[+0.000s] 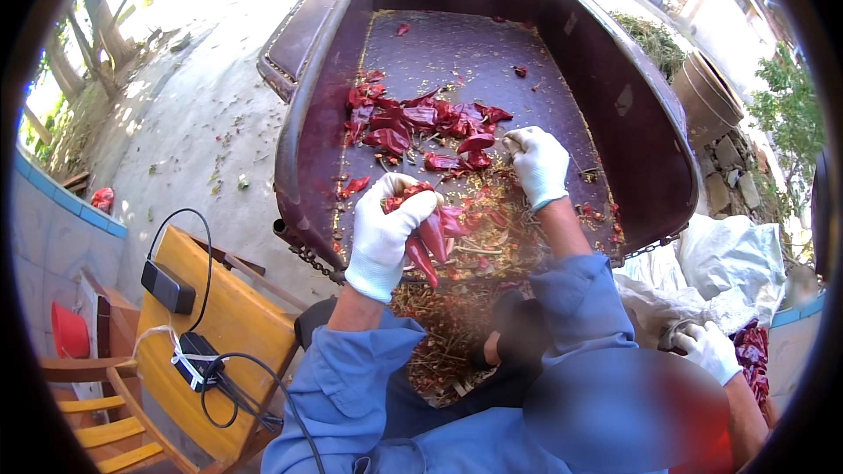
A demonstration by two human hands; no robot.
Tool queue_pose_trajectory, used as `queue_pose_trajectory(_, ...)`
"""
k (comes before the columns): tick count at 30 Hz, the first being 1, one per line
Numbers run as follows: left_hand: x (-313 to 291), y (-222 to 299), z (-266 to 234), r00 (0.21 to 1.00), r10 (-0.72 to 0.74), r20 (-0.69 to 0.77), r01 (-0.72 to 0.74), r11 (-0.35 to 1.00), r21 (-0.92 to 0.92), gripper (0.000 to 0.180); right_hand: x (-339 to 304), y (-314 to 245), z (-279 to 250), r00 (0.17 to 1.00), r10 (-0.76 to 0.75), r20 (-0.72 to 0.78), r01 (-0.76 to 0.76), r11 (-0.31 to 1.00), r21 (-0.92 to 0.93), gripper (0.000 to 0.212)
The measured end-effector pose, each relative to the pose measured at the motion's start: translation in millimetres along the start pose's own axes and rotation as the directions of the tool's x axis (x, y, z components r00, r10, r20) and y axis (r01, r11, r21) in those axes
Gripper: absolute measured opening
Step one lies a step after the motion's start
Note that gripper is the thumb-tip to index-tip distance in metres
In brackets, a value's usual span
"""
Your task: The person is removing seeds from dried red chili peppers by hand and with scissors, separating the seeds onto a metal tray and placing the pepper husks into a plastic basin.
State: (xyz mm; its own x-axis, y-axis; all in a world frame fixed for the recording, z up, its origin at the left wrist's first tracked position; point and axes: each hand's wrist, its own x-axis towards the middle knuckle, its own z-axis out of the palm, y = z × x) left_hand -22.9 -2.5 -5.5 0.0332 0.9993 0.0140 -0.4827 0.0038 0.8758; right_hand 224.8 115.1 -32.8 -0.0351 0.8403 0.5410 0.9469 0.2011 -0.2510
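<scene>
My left hand [386, 233], in a white glove, is closed around several dried red chili peppers [432, 241], whose pointed ends hang down past the fingers. Over the right part of the cart bed, my right hand [537, 165], also gloved, has its fingers curled together; whatever is in them, if anything, is too small to make out. Just left of it and ahead of my left hand lies a loose heap of dark red chili peppers [421, 118] on the bed of a maroon metal cart [606, 92]. Yellow seeds and red scraps [492, 202] are scattered between my hands.
Another person's gloved hand [708, 351] is at the right, beside white sacks [733, 254] and more red peppers [752, 355]. A wooden chair [233, 325] with black adapters and cables stands at the left. Stems and debris [439, 333] cover the ground below the cart's edge.
</scene>
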Motion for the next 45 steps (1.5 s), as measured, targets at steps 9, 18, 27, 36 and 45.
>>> queue_pose_trajectory(9, -4.0, 0.5, 19.8, 0.969, 0.246, 0.030, -0.220, 0.800, 0.557, 0.037, -18.6, -47.6, -68.3, 0.914, 0.258, 0.314, -0.403, 0.472, 0.784, 0.019)
queue_pose_trajectory(18, -6.6, -7.7, 21.5, 0.956, 0.257, 0.142, -0.284, 0.687, 0.669, 0.057, -56.9, -107.3, -76.9, 0.997, 0.025, 0.071, -0.069, 0.677, 0.733, 0.015)
queue_pose_trajectory(27, -1.0, -16.6, 18.4, 0.840, 0.487, 0.238, -0.442, 0.359, 0.822, 0.020, -59.9, -110.9, -75.4, 0.920, -0.312, -0.236, 0.380, 0.860, 0.342, 0.016)
queue_pose_trajectory(36, -10.3, -5.7, 20.5, 0.865, 0.383, 0.324, -0.494, 0.543, 0.679, 0.018, -46.9, -93.5, -70.0, 0.789, 0.125, 0.601, -0.587, -0.132, 0.799, 0.024)
queue_pose_trajectory(45, -3.0, -2.1, 18.3, 0.965, 0.263, 0.008, -0.238, 0.855, 0.460, 0.017, -14.4, -43.2, -36.7, 0.895, 0.195, 0.400, -0.440, 0.521, 0.731, 0.029)
